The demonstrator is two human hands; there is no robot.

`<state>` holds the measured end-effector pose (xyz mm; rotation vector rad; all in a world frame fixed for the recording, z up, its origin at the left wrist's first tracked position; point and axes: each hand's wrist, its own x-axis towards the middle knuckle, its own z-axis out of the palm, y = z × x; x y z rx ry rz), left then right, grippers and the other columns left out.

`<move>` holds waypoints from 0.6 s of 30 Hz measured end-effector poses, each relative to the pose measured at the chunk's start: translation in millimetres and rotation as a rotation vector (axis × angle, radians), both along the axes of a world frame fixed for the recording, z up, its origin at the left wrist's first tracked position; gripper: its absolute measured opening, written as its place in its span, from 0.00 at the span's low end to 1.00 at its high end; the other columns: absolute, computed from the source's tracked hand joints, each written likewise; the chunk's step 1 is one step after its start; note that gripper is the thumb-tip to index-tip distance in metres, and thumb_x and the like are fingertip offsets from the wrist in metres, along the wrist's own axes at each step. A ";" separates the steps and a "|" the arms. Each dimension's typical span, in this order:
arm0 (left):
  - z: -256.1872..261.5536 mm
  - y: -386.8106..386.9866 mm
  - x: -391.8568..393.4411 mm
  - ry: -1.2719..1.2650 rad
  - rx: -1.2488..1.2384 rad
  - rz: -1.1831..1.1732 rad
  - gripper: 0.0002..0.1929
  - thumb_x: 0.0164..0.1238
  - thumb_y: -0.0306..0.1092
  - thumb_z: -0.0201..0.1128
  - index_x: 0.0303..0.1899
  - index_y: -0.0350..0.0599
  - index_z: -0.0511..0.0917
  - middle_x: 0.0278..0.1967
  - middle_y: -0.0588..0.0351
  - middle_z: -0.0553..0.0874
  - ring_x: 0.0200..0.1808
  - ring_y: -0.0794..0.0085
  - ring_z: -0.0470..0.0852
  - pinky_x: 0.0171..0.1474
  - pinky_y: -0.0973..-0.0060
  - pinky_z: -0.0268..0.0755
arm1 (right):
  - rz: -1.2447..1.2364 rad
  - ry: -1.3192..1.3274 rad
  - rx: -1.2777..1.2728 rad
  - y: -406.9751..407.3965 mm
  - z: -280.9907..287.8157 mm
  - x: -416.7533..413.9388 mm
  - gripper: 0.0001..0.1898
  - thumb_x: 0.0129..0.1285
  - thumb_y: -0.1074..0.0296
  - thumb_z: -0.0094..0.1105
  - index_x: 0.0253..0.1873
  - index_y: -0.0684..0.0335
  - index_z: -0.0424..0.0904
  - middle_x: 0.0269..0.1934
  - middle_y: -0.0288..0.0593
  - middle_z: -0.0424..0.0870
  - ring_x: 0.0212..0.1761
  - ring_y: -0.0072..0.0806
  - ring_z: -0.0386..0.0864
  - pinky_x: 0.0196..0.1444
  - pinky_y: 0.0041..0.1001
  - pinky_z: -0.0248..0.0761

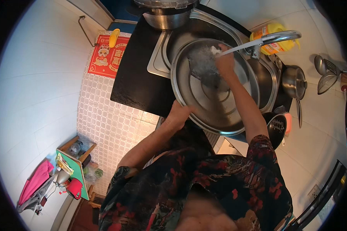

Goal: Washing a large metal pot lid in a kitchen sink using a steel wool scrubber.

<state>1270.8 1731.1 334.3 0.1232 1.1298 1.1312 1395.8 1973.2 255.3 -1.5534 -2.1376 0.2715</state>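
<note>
A large round stainless steel basin (pixel 190 115) lies tilted over the sink, with some water pooled at its far side. My left hand (pixel 180 115) grips the near left rim. Inside the far part of the basin, my right hand (pixel 226 62) is under the stream from the chrome faucet (pixel 280 36). Something small and white, perhaps a cloth or foam, shows at its fingertips; whether the fingers hold it is unclear. Water splashes beside that hand.
Left of the sink is a black countertop (pixel 138 83), with a steel pot (pixel 167 18) at its far end. Behind the faucet stands a yellow bottle (pixel 273 39). To the right are a lidded saucepan (pixel 293 82), a black inner pot (pixel 277 130) and hanging utensils (pixel 326 76).
</note>
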 end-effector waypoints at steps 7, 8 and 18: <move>6.6 6.3 -1.0 -0.119 -0.101 0.022 0.25 0.49 0.18 0.56 0.54 0.31 0.68 0.44 0.48 0.78 0.42 0.60 0.81 0.42 0.66 0.78 | 0.179 -0.060 -0.511 1.1 34.9 14.0 0.14 0.56 0.61 0.60 0.45 0.58 0.79 0.42 0.51 0.81 0.45 0.44 0.79 0.48 0.38 0.72; 9.8 9.2 0.5 -0.122 -0.104 0.023 0.25 0.49 0.18 0.56 0.54 0.31 0.68 0.44 0.48 0.78 0.42 0.60 0.81 0.42 0.66 0.78 | 0.306 0.050 -0.313 4.7 31.2 12.5 0.13 0.56 0.64 0.60 0.46 0.59 0.78 0.41 0.47 0.81 0.42 0.42 0.80 0.45 0.36 0.72; 10.3 10.3 1.5 -0.119 -0.103 0.026 0.26 0.47 0.18 0.56 0.53 0.30 0.67 0.44 0.47 0.78 0.43 0.61 0.81 0.43 0.67 0.78 | 0.790 0.197 0.071 -28.6 60.1 -76.7 0.09 0.58 0.76 0.56 0.44 0.58 0.77 0.44 0.43 0.79 0.45 0.38 0.78 0.43 0.30 0.76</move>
